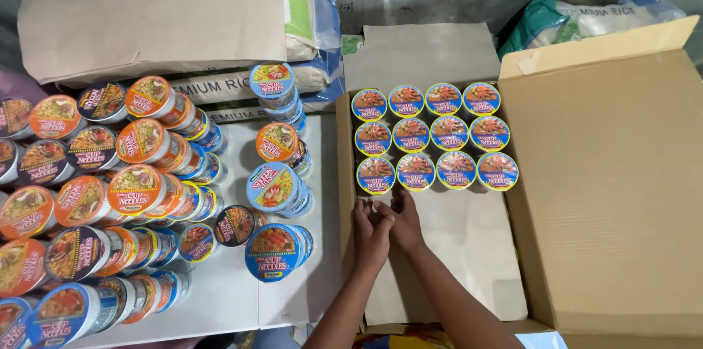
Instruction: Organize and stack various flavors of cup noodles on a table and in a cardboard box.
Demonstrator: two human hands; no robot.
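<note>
Noodle cups (twelve, three rows) fill the cardboard box rear — left hand and right hand rest empty, fingers loosely extended, just below

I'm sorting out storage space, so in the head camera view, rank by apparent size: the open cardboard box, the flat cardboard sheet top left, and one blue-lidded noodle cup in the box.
1. Open cardboard box, largest.
2. Flat cardboard sheet.
3. Blue-lidded noodle cup, by far the smallest.

Shop stockroom: stacked noodle cups, cartons
</note>
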